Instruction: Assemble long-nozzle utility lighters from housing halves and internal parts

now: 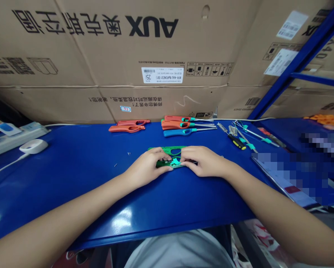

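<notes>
Over the middle of the blue table, my left hand (144, 166) is closed on a green lighter shell (163, 163), fingertips on its far edge and thumb on the near one. My right hand (202, 160) pinches the other end, where a teal trigger piece (175, 162) and part of a thin metal tube show. Its fingers cover much of the tube, so the exact grip is partly hidden. Just behind both hands lies another green shell half (173, 150) with an oval opening.
Red shell halves (128, 126) lie at the back, beside red, orange and blue lighters (180, 132) with metal tubes. To the right are a black-yellow screwdriver (236, 142), loose tubes with teal pieces (256, 136) and a phone (284, 182). Small screws (129, 153) lie left. Cardboard (105, 74) stands behind.
</notes>
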A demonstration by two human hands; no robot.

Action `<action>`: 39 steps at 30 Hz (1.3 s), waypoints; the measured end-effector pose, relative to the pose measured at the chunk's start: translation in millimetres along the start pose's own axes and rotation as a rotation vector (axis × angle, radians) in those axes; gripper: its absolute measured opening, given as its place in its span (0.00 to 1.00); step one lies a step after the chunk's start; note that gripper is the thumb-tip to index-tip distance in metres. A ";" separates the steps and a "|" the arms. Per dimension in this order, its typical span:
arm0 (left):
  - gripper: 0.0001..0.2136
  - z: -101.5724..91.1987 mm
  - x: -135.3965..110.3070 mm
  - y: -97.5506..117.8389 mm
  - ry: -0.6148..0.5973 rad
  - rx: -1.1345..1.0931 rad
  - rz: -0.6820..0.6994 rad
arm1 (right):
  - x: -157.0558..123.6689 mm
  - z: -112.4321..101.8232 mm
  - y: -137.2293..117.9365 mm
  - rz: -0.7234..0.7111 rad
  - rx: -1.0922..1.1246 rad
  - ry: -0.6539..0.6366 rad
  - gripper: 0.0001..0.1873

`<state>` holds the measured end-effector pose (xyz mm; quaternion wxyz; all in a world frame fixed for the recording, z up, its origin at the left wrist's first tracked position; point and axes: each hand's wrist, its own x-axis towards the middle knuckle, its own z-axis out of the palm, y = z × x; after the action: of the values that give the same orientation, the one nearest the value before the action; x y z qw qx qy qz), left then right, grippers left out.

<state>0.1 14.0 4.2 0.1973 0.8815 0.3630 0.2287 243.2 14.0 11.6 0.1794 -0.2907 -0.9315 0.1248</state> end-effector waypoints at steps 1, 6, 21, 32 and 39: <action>0.09 0.0 0.2 0.2 0.000 -0.004 -0.003 | 0.0 0.1 0.3 -0.003 0.000 0.005 0.07; 0.08 -0.3 0.3 0.7 -0.011 -0.023 -0.019 | -0.3 0.5 1.6 -0.020 -0.026 0.007 0.07; 0.09 0.1 -0.2 1.6 -0.024 -0.042 -0.049 | 0.7 2.5 -0.9 -0.022 -0.048 0.018 0.08; 0.13 2.1 -0.5 -1.7 0.016 -0.146 -0.104 | -0.6 -5.2 -2.5 0.004 -0.068 -0.024 0.08; 0.17 3.9 -3.0 -0.5 0.014 -0.138 -0.051 | -1.3 -3.3 3.8 0.111 0.023 0.027 0.06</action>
<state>0.0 11.4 -0.1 0.2609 0.8545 0.3703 0.2542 247.4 16.7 13.0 0.1882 -0.3413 -0.9100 0.1415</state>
